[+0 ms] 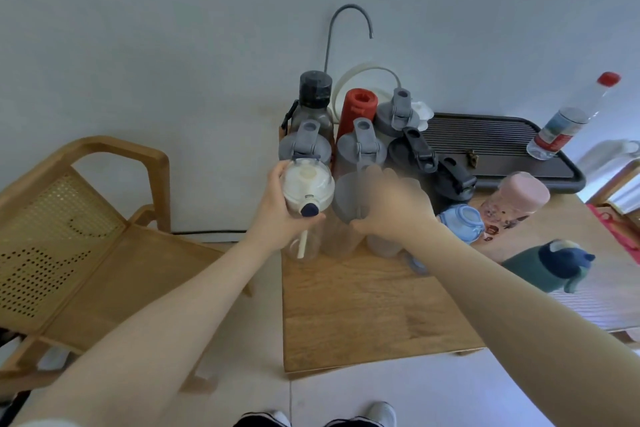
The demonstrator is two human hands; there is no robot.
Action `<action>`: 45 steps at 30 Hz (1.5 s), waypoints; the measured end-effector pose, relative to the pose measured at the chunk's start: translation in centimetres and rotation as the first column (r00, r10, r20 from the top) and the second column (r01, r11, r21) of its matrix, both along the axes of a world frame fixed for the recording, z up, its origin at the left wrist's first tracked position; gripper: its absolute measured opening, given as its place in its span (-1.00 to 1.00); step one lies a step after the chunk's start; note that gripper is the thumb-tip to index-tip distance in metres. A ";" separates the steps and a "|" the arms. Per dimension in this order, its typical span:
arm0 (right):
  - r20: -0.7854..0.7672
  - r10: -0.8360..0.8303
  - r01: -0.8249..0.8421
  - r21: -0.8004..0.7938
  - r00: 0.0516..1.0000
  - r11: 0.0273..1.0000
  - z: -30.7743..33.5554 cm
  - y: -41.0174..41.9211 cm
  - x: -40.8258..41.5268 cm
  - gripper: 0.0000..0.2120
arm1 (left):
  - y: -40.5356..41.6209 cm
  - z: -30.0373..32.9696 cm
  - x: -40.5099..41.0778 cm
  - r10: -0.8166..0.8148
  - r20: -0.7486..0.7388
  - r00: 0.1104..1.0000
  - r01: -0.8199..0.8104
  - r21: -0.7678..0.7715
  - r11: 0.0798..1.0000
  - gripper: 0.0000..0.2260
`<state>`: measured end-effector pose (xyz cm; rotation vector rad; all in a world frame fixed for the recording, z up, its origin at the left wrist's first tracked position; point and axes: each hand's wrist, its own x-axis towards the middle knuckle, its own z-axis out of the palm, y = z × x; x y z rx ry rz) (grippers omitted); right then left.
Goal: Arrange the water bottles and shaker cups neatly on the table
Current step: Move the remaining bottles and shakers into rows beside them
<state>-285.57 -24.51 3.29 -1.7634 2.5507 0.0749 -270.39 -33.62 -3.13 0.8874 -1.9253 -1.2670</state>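
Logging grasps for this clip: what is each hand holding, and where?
Left hand: clear straw bottle, gripped just below its white lid. Right hand: blurred; on a grey-lidded cup, hold unclear.

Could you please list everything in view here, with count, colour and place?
Grey-lidded shaker cups: three, grey, standing in the cluster at the table's back left.
Dark-capped bottle: one, smoky with black cap, back row by the wall.
Red bottle: one, red, back row.
Black-lidded cups: two, black, right of the cluster.
White-lidded bottle: one, clear with straw, front left.
Pink bottle: one, lying on its side.
Blue-lidded bottle: one, lying down.
Green bottle: one, navy lid, right edge.
Plastic water bottle: one, red cap, on the dark tray.
Table: one, wooden.
Chair: one, wooden, left.
Left hand: gripping the white-lidded bottle.
Right hand: blurred, over a clear cup.
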 end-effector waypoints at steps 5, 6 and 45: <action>-0.045 0.041 -0.041 -0.002 0.998 0.999 -0.3 -0.5 0.0 -0.22 | -0.8 0.5 1.5 0.006 0.254 0.967 0.050 -0.214 0.976 -0.02; -0.087 0.048 -0.050 -0.013 0.995 0.999 -0.4 -0.4 0.0 -0.16 | -0.8 0.9 1.9 0.010 0.316 0.949 0.088 -0.296 0.951 0.01; 0.203 -0.190 0.261 -0.420 0.961 0.869 -7.1 11.4 -11.2 -0.34 | 6.4 3.5 -6.9 -0.068 0.403 0.913 0.389 -0.806 0.445 -0.64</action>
